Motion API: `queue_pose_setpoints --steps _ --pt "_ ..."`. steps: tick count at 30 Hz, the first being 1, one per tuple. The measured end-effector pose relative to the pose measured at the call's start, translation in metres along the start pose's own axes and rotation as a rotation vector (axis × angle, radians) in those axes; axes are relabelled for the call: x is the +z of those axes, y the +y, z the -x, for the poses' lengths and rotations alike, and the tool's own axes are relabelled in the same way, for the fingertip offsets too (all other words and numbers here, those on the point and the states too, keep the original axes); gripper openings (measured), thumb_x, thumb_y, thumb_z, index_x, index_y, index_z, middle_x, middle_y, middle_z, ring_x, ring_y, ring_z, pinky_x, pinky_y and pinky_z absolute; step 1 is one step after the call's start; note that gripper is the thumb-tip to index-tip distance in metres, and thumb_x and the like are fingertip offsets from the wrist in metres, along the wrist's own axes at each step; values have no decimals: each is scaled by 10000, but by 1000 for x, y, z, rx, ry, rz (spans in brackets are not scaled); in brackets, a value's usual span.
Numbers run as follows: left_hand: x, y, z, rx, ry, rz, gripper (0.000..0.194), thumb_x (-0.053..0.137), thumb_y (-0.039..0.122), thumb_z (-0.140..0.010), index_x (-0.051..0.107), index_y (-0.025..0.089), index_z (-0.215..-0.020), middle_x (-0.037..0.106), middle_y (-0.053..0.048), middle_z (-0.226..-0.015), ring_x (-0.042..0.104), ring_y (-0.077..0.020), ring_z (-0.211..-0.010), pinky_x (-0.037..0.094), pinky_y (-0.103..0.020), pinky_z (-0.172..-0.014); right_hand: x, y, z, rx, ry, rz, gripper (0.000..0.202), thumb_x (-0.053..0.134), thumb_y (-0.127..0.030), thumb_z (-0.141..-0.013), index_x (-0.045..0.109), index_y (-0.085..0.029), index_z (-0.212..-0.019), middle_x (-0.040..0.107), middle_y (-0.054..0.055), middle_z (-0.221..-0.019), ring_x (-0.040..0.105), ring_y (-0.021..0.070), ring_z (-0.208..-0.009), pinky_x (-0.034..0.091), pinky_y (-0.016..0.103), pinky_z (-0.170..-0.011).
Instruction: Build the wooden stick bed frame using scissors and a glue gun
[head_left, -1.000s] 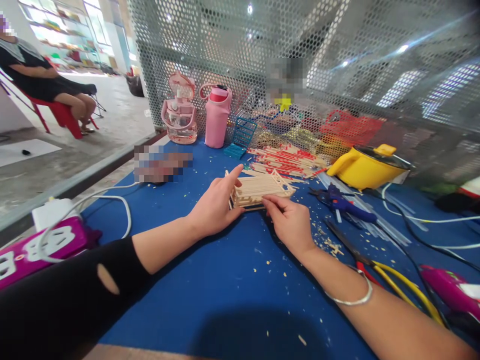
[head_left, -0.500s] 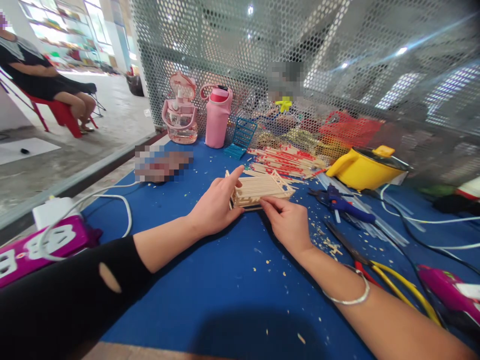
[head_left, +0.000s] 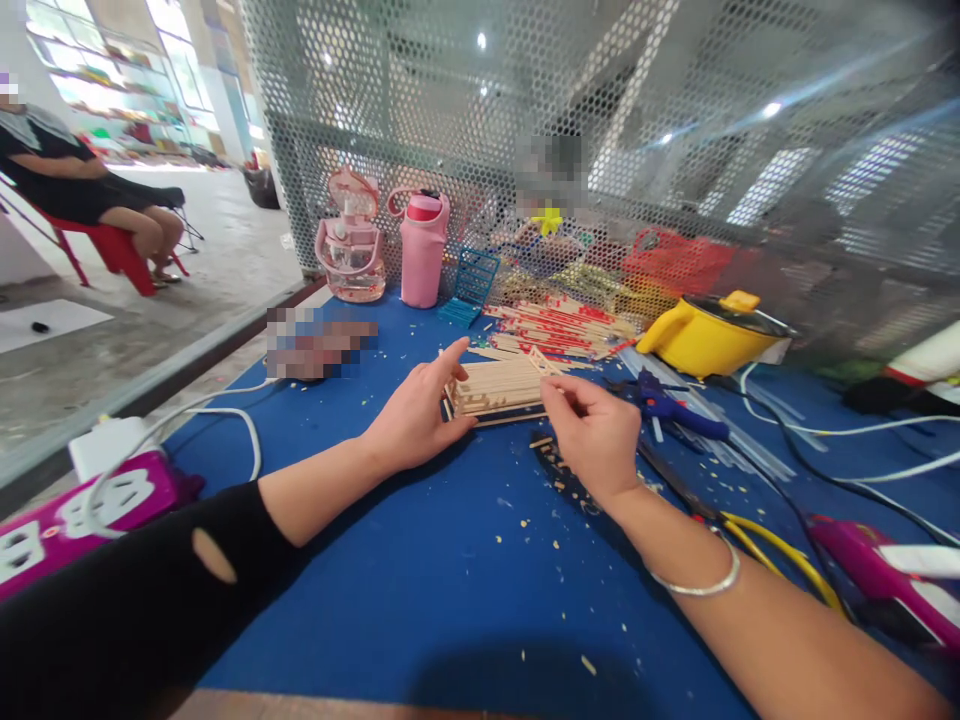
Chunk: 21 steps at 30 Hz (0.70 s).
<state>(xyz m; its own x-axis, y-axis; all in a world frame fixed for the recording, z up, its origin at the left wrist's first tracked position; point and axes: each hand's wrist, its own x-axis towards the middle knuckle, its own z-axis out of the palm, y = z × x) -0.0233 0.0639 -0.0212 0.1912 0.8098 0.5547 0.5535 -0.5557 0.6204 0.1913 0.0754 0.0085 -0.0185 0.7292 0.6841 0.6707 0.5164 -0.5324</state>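
Note:
A small structure of pale wooden sticks [head_left: 499, 388] lies on the blue tabletop in front of me, its top a row of parallel sticks. My left hand [head_left: 412, 415] grips its left end, the thumb along the front and the index finger over the upper corner. At the front right corner is my right hand [head_left: 592, 430], thumb and fingers pinched together. Whether a small piece is between those fingertips is hidden. Behind the structure lies a loose heap of wooden sticks with red ends [head_left: 559, 325].
To the right lie a blue glue gun [head_left: 679, 408], clear glue sticks [head_left: 757, 447] and yellow-handled pliers [head_left: 787, 560]. A yellow pot [head_left: 712, 335], a pink bottle [head_left: 424, 250] and a teal rack [head_left: 471, 285] stand along the perforated metal screen [head_left: 420, 90]. A person sits far left.
My right hand has moved right and slightly up from the structure's front edge to its right corner. My left hand keeps its grip. The whole view has shifted a little.

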Motion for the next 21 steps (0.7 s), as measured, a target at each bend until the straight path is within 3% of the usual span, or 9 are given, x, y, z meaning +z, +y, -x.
queue_pose_setpoints --steps 3,6,9,11,14,16,19,21 --pt "-6 10 -1 -154 59 226 825 708 245 -680 295 222 -1395 573 -76 -1105 577 -201 -975 541 -337 -783 -15 -3 -26 165 30 -202 183 622 -351 -775 690 -191 -832 566 -34 -565 483 102 -512 391 240 -530" --pt "-9 25 2 -335 63 424 573 719 299 -684 468 181 -1185 599 -74 -1040 616 -180 -883 551 -290 -681 -33 -6 -37 436 32 -478 205 669 -377 -724 554 -208 -713 433 -77 -520 394 77 -461 318 213 -444" --pt "-7 41 6 -421 75 491 435 731 339 -679 511 168 -1013 631 -60 -948 626 -167 -820 542 -273 -653 -49 -14 -14 574 116 -633 332 631 -436 -745 382 -230 -671 331 -102 -510 312 67 -410 266 197 -375" --pt "-3 52 6 -422 128 500 421 742 347 -670 514 169 -976 635 -53 -931 620 -168 -842 538 -263 -656 -55 -24 12 687 133 -737 333 607 -460 -755 366 -238 -698 349 -98 -533 330 72 -408 291 196 -358" --pt "10 71 -1 -375 242 543 397 741 351 -676 498 175 -938 625 -35 -902 613 -152 -820 523 -236 -629 -55 -41 37 972 -51 -983 367 666 -524 -686 476 -225 -783 507 -38 -650 493 111 -505 424 238 -404" --pt "23 85 -8 -305 310 588 384 734 342 -687 486 180 -931 618 -30 -911 614 -144 -826 521 -229 -639 -53 -47 33 931 -111 -1083 420 686 -559 -657 520 -221 -842 576 4 -752 573 149 -621 488 272 -478" --pt "46 104 -15 -179 296 624 392 726 327 -704 494 188 -988 613 -60 -1021 614 -176 -938 543 -258 -690 -51 -42 8 594 50 -1049 392 618 -579 -724 512 -231 -870 596 2 -799 586 157 -682 495 276 -548" --pt "58 110 -16 -92 234 563 383 733 322 -702 535 189 -1001 563 -95 -1178 574 -219 -1074 553 -279 -727 -53 -32 -7 455 127 -1019 362 592 -567 -759 505 -241 -892 587 -18 -788 568 143 -660 476 264 -555"
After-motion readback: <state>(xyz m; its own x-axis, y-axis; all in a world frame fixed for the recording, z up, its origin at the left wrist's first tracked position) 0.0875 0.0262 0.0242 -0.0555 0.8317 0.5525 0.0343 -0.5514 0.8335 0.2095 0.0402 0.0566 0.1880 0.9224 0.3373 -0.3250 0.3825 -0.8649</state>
